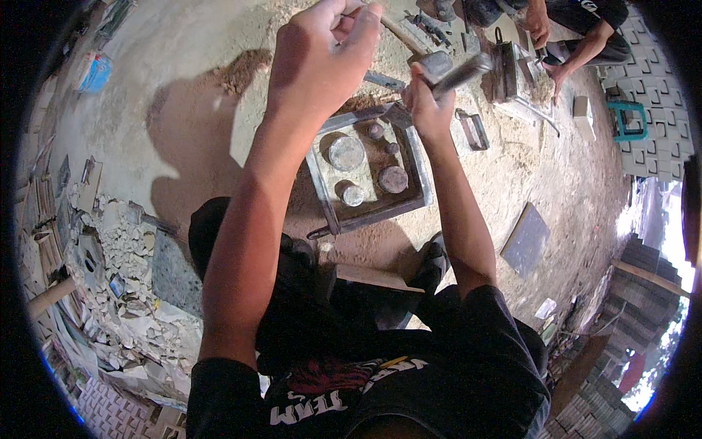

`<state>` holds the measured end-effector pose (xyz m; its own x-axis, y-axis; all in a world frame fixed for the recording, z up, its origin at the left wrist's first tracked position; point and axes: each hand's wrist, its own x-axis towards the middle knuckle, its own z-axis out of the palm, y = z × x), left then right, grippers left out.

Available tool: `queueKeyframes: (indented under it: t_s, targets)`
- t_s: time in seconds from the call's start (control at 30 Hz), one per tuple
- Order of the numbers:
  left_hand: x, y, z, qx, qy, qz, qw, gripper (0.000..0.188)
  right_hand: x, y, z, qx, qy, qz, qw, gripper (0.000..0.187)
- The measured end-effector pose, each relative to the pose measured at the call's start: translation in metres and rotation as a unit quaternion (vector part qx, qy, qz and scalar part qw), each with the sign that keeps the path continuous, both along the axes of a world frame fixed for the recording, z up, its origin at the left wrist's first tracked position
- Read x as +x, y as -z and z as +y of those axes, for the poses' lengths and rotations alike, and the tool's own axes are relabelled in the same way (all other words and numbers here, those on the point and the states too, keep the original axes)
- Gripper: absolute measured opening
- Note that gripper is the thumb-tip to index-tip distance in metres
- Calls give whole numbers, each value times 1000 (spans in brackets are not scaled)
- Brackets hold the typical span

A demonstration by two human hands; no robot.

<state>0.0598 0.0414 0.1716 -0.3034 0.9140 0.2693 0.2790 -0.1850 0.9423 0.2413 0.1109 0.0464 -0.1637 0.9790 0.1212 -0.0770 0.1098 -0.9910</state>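
In the head view, the person's right hand (428,104) is curled firmly round a thick dark-grey cylindrical metal bar (466,74), with the thumb pressed up along the near end. The bar's rounded end juts out to the right of that hand; the full wrap of the fingers seems meant to keep a heavy piece steady.

The left hand (320,55) is raised farther out, its fingers bent inward and the thumb drawn close to them. A slim brown wooden handle (398,33) runs just beside its fingertips toward a blunt grey head (436,64) near the right thumb; whether the left hand grips this handle cannot be told.

Nearer the body than both hands, and between the forearms, a square dark-grey metal frame (384,214) lies on the ground, probably placed there to be within easy reach of either. Inside it sit a large pale-grey disc (346,154), a reddish-brown disc (393,179), a smaller silvery disc (352,194) and two small dark round knobs (375,132). They stand apart from one another and from the walls, perhaps so that each keeps its own space.

Well to the right of the right hand, a co-worker's hands (539,28) are at a grey metal box (504,73).
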Motion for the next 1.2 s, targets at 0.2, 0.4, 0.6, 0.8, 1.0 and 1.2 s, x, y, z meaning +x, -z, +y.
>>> queueKeyframes:
  t_s: [0.2, 0.4, 0.6, 0.8, 1.0, 1.2]
  targets:
    - [14, 42, -9, -64, 91, 117, 987, 35, 30, -38, 1, -97, 22, -199, 975, 61]
    - [65, 122, 17, -2, 64, 208, 976, 39, 63, 28, 18, 112, 19, -390, 914, 39]
    - [68, 198, 21, -88, 89, 309, 943, 47, 78, 82, 17, 100, -3, -424, 900, 29]
    - [77, 227, 30, -117, 90, 449, 881, 54, 97, 116, 29, 89, 63, -453, 885, 22]
    - [61, 229, 56, -196, 123, 302, 925, 42, 140, 155, 48, 17, 99, -560, 822, 26]
    - [28, 238, 62, -275, -105, 327, 898, 45, 93, 124, 80, 191, 99, -473, 855, 18]
